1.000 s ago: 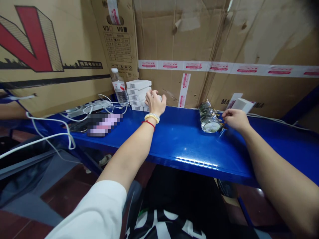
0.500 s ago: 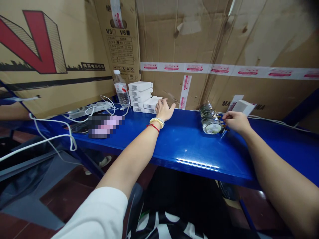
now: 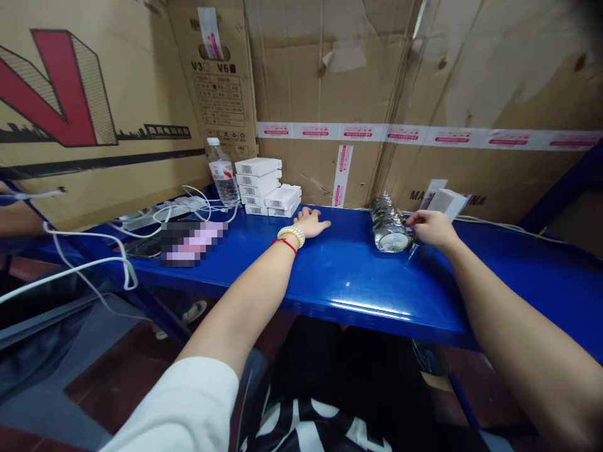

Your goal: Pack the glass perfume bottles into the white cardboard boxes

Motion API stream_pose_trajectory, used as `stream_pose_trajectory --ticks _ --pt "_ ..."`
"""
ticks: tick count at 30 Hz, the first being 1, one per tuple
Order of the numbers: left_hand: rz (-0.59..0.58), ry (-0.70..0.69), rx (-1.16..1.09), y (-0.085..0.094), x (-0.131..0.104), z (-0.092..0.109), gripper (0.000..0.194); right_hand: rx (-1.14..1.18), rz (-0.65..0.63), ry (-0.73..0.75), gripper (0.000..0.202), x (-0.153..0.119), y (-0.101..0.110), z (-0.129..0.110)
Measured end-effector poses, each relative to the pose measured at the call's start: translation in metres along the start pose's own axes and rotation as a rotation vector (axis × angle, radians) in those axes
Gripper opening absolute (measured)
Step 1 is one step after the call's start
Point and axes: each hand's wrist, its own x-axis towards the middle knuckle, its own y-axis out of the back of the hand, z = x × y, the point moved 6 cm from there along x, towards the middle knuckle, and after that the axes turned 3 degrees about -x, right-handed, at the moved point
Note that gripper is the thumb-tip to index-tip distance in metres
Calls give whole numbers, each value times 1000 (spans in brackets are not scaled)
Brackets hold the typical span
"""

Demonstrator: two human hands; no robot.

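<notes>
A white sleeve (image 3: 183, 408) is worn on the left arm (image 3: 240, 307), ending around the elbow. Right at the wrist (image 3: 281, 256), a chunky pale-yellow and whitish bracelet (image 3: 292, 234) is paired with a skinny red string (image 3: 285, 242). Down front, a pretty bold black-and-white print (image 3: 311, 430) is worn, plus black legwear (image 3: 306, 364).

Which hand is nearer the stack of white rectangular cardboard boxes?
Left. The left hand is just in front and to the right of the stack; the right hand is far to its right, beyond the row of silvery round objects.
</notes>
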Motion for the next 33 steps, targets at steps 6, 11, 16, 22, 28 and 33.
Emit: stream_pose_trajectory --ticks 6,11,16,22,28,33 --pt "-119 -60 156 -8 0 1 67 -6 29 8 22 -1 1 -3" --pt "-120 -70 178 -6 1 1 67 -37 82 68 19 1 3 -4" --pt "-131 -74 188 -5 -1 2 67 -38 103 72 23 5 5 1" --pt "-146 -74 220 -4 1 2 67 24 15 20 19 11 5 12" --pt "-152 -87 235 -6 5 1 70 142 -66 57 13 5 12 7" --pt "-160 -98 247 -6 5 0 69 305 -263 262 28 -10 13 -24"
